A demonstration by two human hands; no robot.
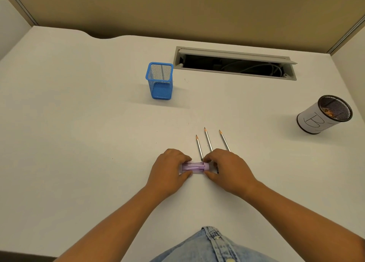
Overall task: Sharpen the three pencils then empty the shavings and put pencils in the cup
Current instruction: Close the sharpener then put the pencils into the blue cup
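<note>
A clear purple pencil sharpener (194,166) lies sideways on the white desk (79,123). My left hand (169,168) grips its left end and my right hand (225,166) pinches its right end. Three grey pencils lie side by side just behind my hands, sharp tips pointing away: the left pencil (199,146), the middle pencil (208,139) and the right pencil (224,140). My right hand covers their near ends. A blue mesh cup (160,81) stands upright further back, left of centre.
A black mesh bin (324,114) wrapped in white paper stands at the right, with brown shavings inside. An open cable slot (235,63) with wires runs along the back of the desk. Beige partition walls enclose the desk behind and at the sides.
</note>
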